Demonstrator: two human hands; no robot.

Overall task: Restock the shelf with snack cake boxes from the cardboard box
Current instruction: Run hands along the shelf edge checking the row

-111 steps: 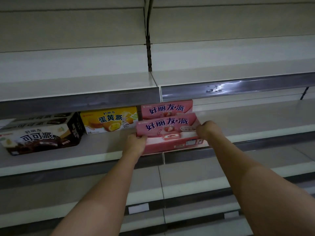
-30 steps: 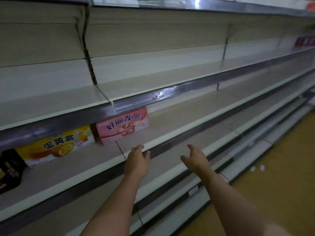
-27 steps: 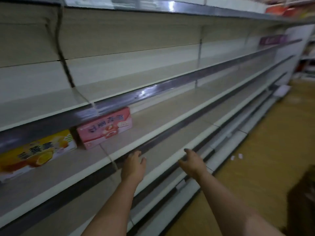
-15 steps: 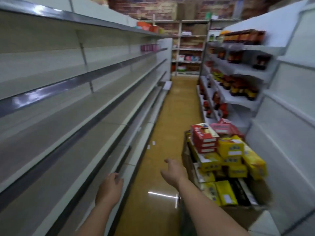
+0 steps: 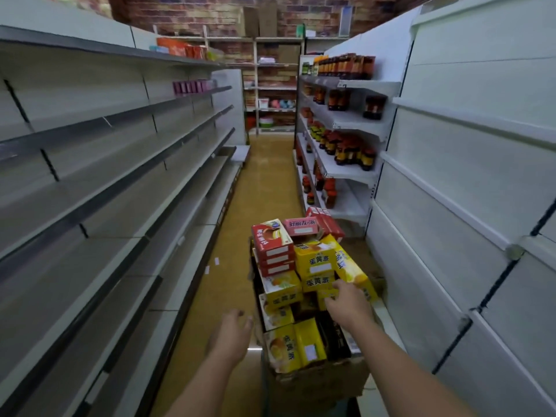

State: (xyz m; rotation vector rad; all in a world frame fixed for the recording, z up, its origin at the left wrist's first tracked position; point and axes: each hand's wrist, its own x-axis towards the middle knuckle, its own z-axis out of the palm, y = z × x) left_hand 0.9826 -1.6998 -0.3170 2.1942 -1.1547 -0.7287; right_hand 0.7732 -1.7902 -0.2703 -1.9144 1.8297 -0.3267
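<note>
Since half a second earlier, our right hand (image 5: 346,303) had moved from the air in front of the cardboard box (image 5: 316,383) onto the pile of snack cake boxes, and our left hand (image 5: 231,334) had come across from the shelf side to just beside the carton's left edge. The view had dropped closer over the box.

How the right hand held was hard to read: its fingers curved over the near end of a yellow box (image 5: 350,267) lying tilted on the heap, touching it, but we could not tell whether they actually gripped it. The left hand was spread, fingers relaxed and apart, touching nothing. The carton's bottom was cut off by our forearms, and the lower layers of its stock were hidden.

The long shelf (image 5: 99,188) ran down the left of the aisle, its grey tiers bare near us. On the right stood white shelving (image 5: 481,164), with dark bottles (image 5: 350,150) further along. Between them lay a yellow-brown floor (image 5: 264,182), ending at a brick wall (image 5: 186,13).

In the carton sat yellow boxes, a stack of red boxes (image 5: 272,246) and one pink box (image 5: 302,225) on top.
</note>
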